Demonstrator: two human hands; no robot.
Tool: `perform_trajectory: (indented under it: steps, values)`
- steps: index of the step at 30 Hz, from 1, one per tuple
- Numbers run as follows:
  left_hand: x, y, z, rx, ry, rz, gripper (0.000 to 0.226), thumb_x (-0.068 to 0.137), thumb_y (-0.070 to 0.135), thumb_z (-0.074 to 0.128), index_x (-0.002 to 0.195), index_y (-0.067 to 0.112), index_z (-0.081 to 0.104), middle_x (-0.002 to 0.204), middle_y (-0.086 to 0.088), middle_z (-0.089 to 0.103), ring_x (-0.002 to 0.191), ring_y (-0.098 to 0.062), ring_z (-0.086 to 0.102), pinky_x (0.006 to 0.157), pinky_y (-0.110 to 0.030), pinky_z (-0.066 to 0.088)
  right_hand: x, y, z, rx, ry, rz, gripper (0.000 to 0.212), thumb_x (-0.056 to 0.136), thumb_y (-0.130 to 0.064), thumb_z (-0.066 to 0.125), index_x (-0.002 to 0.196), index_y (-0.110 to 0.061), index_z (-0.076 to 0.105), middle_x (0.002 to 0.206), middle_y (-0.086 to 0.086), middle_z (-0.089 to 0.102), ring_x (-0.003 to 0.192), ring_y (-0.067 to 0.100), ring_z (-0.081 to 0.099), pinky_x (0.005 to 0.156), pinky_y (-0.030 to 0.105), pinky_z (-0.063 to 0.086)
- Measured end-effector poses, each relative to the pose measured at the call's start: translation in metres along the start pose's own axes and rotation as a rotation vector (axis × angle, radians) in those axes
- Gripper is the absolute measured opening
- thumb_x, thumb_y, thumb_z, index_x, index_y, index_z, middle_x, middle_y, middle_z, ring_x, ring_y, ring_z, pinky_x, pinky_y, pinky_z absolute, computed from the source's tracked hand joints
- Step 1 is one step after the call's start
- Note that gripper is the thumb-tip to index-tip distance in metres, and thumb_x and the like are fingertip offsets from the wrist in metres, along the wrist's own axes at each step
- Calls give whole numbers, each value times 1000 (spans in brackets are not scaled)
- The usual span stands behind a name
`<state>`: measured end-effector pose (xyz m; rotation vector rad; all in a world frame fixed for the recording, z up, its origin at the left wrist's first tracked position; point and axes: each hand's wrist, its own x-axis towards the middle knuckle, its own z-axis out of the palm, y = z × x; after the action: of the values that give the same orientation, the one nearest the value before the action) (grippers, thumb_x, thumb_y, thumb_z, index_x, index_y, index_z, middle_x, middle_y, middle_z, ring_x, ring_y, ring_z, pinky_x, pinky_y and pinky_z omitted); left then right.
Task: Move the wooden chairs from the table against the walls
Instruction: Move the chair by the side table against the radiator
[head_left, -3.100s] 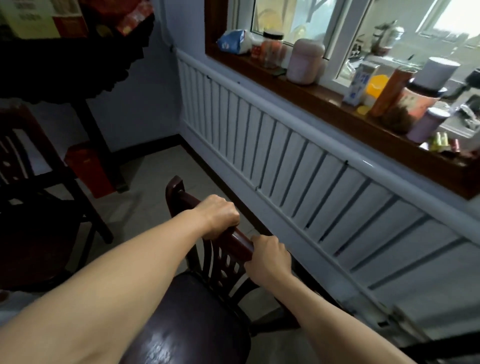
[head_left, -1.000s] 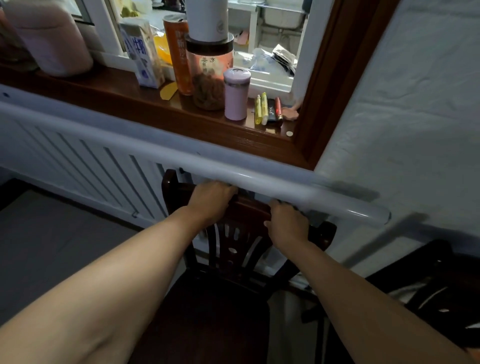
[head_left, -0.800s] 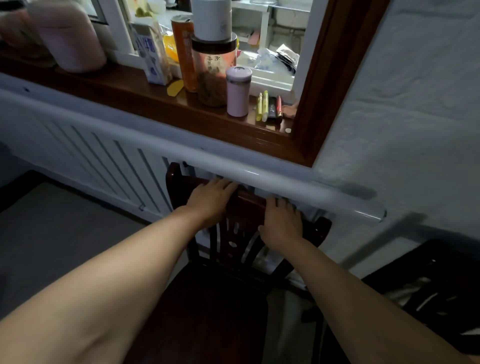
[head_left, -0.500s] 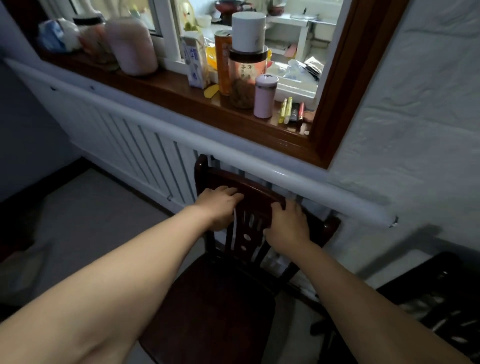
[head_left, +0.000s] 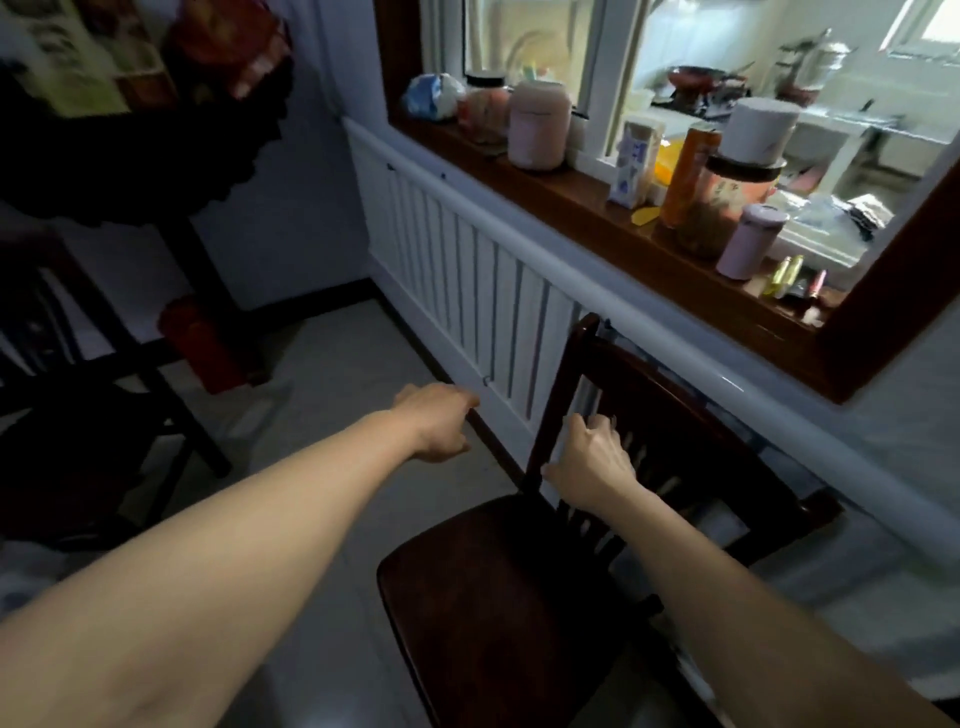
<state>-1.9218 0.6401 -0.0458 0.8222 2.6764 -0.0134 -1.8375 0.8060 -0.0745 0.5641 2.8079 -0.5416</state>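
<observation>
Waiting at the far left, a second dark wooden chair (head_left: 62, 395) is standing beside the dark round table (head_left: 130, 171), well apart from both hands and up-left of them. Nearer to it, the left hand (head_left: 436, 421) is hanging loosely curled over the pale tiled floor (head_left: 332, 395), holding nothing. To its right, the right hand (head_left: 589, 460) is resting with fingers slack on the slats of the dark glossy wooden chair (head_left: 519, 597), whose backrest is sitting just under the white wall rail (head_left: 519, 228); judging by this, the left arm is leading the next reach.
</observation>
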Motion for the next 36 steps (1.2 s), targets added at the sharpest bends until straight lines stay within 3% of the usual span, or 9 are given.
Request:
perform_trajectory:
  steps: [4, 10, 17, 25, 36]
  values:
    - [-38, -49, 2, -43, 31, -108, 62, 91, 32, 56, 147, 24, 30, 154, 1, 33, 142, -20, 31, 114, -43, 26, -4, -56, 10, -33, -14, -90, 55, 89, -26, 59, 137, -13, 37, 140, 16, 35, 128, 34, 39, 104, 44, 41]
    - [-104, -142, 15, -115, 45, -251, 62, 91, 32, 56, 146, 21, 31, 155, -1, 32, 142, -22, 30, 113, -45, 26, -22, -153, 39, -75, -88, -244, 61, 87, -26, 58, 140, -12, 32, 143, 17, 33, 129, 35, 38, 101, 41, 41]
    - [-182, -250, 30, -201, 42, -433, 63, 89, 36, 58, 145, 22, 32, 152, -4, 37, 138, -25, 37, 111, -42, 34, -54, -266, 81, -118, -146, -363, 51, 86, -28, 60, 128, -11, 38, 138, 14, 35, 124, 32, 40, 99, 42, 44]
    - [-259, -343, 38, -397, 115, -652, 69, 88, 35, 61, 147, 24, 27, 150, -6, 38, 135, -26, 40, 105, -39, 42, -74, -374, 112, -171, -154, -516, 55, 86, -24, 57, 134, -12, 34, 137, 14, 36, 125, 32, 39, 101, 40, 42]
    - [-274, -446, 30, -508, 174, -858, 69, 89, 32, 63, 147, 24, 27, 151, -6, 37, 132, -25, 44, 100, -31, 42, -18, -506, 135, -186, -212, -748, 66, 87, -30, 61, 142, -11, 29, 143, 16, 34, 132, 33, 36, 107, 43, 40]
